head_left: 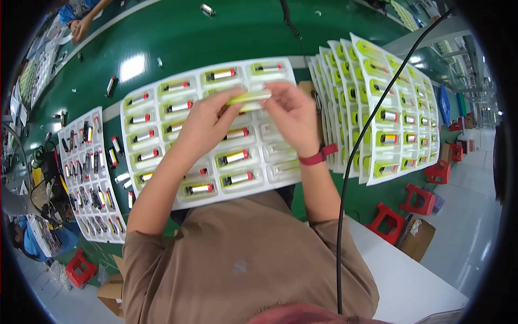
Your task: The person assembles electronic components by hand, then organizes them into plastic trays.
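My left hand (208, 121) pinches the left end of a slim yellow-green plastic shell (248, 98), slightly blurred. At its pale right end are the bent fingers of my right hand (294, 116), closed on it; a red band circles that wrist. Both hands hover over the upper right part of a white moulded tray (197, 81). Most of its compartments hold yellow-green shells with a small cylindrical battery (234, 157) inside, silver or yellow with a red end. In the right column, lower compartments look pale, without a battery. My hands hide some compartments.
Stacked filled trays (367, 113) lean at the right. At the left, another white tray (81, 162) carries loose batteries; more lie on the green table (178, 38). A black cable (353, 151) hangs across the right side. Another person's hand (81, 27) appears far left.
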The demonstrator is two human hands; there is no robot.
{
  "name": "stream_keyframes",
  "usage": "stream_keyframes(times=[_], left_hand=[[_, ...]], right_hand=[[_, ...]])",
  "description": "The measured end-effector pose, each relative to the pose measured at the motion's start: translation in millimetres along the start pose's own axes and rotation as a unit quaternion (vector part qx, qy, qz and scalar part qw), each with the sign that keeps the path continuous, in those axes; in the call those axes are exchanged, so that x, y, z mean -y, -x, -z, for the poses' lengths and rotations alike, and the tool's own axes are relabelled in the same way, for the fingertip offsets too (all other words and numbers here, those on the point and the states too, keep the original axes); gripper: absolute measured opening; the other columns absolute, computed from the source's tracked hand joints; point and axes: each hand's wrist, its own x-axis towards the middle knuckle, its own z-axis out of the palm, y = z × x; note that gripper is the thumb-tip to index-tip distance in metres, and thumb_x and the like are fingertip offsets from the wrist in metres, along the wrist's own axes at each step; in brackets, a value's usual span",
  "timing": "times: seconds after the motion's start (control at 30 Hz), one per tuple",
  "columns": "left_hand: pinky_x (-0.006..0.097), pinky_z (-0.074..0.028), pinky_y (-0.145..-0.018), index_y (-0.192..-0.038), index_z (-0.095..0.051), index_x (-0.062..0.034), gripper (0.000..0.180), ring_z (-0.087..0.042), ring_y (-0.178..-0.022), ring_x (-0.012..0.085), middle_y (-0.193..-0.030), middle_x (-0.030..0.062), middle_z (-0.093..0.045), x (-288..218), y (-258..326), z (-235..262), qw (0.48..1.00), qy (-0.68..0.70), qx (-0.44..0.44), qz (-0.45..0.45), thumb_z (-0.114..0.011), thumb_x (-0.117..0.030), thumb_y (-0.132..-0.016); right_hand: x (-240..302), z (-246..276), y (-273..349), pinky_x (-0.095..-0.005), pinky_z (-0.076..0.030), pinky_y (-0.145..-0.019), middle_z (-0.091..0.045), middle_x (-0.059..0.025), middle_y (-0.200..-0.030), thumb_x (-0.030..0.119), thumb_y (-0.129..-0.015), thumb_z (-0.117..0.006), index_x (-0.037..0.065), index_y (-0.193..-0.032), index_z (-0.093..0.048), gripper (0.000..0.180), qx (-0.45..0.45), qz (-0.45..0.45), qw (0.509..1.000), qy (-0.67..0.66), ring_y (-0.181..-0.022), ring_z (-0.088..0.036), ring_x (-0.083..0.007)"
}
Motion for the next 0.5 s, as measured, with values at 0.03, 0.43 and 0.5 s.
stream_keyframes(times=[0.03,0.43,0.5], left_hand=[[0.034,-0.055,-0.072,-0.124,-0.068,-0.0050,0.031,-0.069,-0.086,0.0255,-0.102,0.0142,-0.071,-5.7,-1.3,-2.2,1.000,0.003,0.002,0.006,-0.067,-0.015,-0.095],[0.041,-0.051,-0.079,-0.092,-0.069,-0.0091,0.007,-0.064,-0.092,0.0276,-0.089,0.0079,-0.061,-9.1,-24.7,-68.6,0.896,-0.289,0.006,-0.337,-0.067,-0.013,-0.086],[0.041,-0.050,-0.080,-0.094,-0.069,-0.0080,0.009,-0.064,-0.093,0.0259,-0.092,0.0069,-0.064,-41.5,-1.3,-29.1,0.938,-0.182,0.000,-0.295,-0.066,-0.015,-0.089]], right_hand=[[1.4,7.1,-3.8,-0.0245,-0.055,-0.074,-0.071,-0.0036,-0.100,-0.004,-0.092,-0.067,-0.002,-0.107,-0.070,0.015,-0.018,0.018,1.000,-0.019,-0.085,-0.067,-0.0097],[-34.9,55.4,-32.8,-0.0417,-0.053,-0.080,-0.067,-0.0188,-0.101,0.013,-0.088,-0.070,0.001,-0.109,-0.070,0.024,-0.020,0.067,0.868,0.492,-0.096,-0.066,-0.0350],[-22.3,42.3,-37.0,-0.0425,-0.053,-0.082,-0.067,-0.0191,-0.105,0.012,-0.086,-0.070,0.001,-0.109,-0.069,0.025,-0.001,0.017,0.895,0.446,-0.099,-0.065,-0.0364]])
